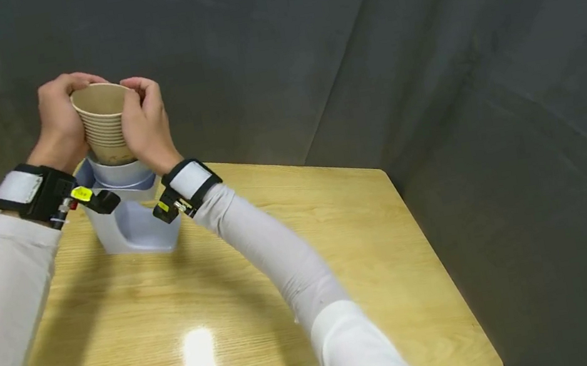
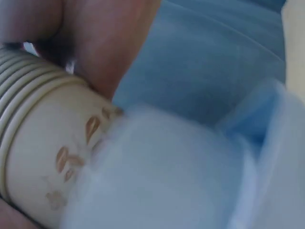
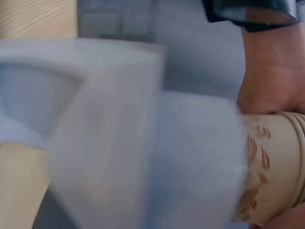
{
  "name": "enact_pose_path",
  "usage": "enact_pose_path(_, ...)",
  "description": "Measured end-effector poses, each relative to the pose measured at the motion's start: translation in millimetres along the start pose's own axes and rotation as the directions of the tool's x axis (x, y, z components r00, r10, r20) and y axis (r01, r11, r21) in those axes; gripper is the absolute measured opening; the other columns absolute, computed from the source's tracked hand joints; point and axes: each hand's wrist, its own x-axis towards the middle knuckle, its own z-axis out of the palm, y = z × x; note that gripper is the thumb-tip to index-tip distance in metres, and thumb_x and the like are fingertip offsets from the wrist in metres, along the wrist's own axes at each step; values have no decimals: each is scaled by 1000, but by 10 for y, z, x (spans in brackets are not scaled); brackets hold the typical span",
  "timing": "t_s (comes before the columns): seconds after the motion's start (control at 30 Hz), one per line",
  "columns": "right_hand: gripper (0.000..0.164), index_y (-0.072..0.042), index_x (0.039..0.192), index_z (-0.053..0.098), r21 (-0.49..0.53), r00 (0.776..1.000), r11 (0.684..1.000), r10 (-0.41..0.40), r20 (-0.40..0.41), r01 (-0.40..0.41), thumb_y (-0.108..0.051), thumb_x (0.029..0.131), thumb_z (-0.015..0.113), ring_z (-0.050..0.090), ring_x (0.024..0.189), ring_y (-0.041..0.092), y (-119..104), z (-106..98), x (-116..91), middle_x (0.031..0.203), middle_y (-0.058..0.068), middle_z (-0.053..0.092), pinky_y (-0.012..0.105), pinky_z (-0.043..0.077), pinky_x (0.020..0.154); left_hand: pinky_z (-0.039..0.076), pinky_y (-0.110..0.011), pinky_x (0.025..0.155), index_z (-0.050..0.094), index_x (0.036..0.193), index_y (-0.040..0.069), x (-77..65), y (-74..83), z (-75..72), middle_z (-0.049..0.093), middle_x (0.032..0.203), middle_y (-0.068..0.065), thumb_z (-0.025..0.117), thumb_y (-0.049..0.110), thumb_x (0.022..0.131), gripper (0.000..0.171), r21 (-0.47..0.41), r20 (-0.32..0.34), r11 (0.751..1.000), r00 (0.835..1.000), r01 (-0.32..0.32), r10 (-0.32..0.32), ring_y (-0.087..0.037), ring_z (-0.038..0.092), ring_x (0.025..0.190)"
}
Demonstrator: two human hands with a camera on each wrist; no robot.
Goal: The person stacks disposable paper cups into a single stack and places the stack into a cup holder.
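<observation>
Both of my hands hold a nested stack of beige paper cups [image 1: 106, 135], its mouth facing up. My left hand [image 1: 59, 120] grips the stack's left side, and my right hand [image 1: 145, 123] grips its right side near the rims. Brown leaf prints [image 2: 66, 160] show on the lowest cup in the left wrist view. The bottom of the stack sits at the mouth of a white round tube [image 1: 121, 174] on a pale plastic cup dispenser [image 1: 112, 226]. In the right wrist view the cup [image 3: 274, 164] meets the tube [image 3: 200, 148]; how deep it reaches inside is hidden.
The dispenser stands on a light wooden table [image 1: 300, 226] towards the back left. Dark grey fabric [image 1: 252, 56] hangs behind the table and along its right side. A bright reflection lies on the tabletop near the front.
</observation>
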Motion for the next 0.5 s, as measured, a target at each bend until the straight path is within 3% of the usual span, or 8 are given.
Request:
enact_pose_path(0.07,26,-11,126,55,-17,999,1000,-17,28,18,-18,106,38,52,100,-2,85,24,-31,119,-2,59,5,38,84,50,-20,57,72,87,10,-22,-75,-83,63,91,0,37,15,102,38,58,30,998,1000,6,-8,-12,59,74)
enact_pose_path(0.13,26,-9,126,55,-41,997,999,-29,69,32,-16,106,39,51,99,-2,167,29,-64,118,0,59,5,38,84,49,-18,61,73,90,15,-53,-141,-171,62,93,4,35,14,103,40,180,64,983,998,-24,13,-10,58,79)
enact_pose_path(0.2,25,-8,125,55,-55,993,997,-41,107,47,-14,106,41,50,99,-2,239,18,-85,117,1,60,5,38,84,48,-17,65,73,95,19,-82,-180,-251,61,96,7,34,14,105,41,301,99,952,995,-50,21,-8,56,84)
enact_pose_path(0.3,24,-8,125,56,-86,987,994,-52,151,66,-13,105,43,51,98,-2,287,-19,-79,116,2,62,5,38,84,46,-18,66,70,106,24,-122,-192,-342,58,103,11,34,20,108,37,455,157,886,988,-88,18,-8,52,90)
enact_pose_path(0.4,25,-10,125,59,-145,985,987,-43,164,67,-20,107,44,52,99,-2,285,-74,-25,116,-1,65,5,37,85,46,-19,70,67,116,23,-137,-180,-362,56,108,12,36,26,109,32,495,184,863,983,-99,7,-7,51,95)
enact_pose_path(0.5,31,-13,126,61,-243,989,969,-1,151,38,-30,108,42,53,105,0,278,-117,30,118,-4,67,8,34,91,43,-22,81,62,127,21,-155,-164,-354,53,114,14,34,33,110,35,540,166,838,986,-78,-15,-6,49,102)
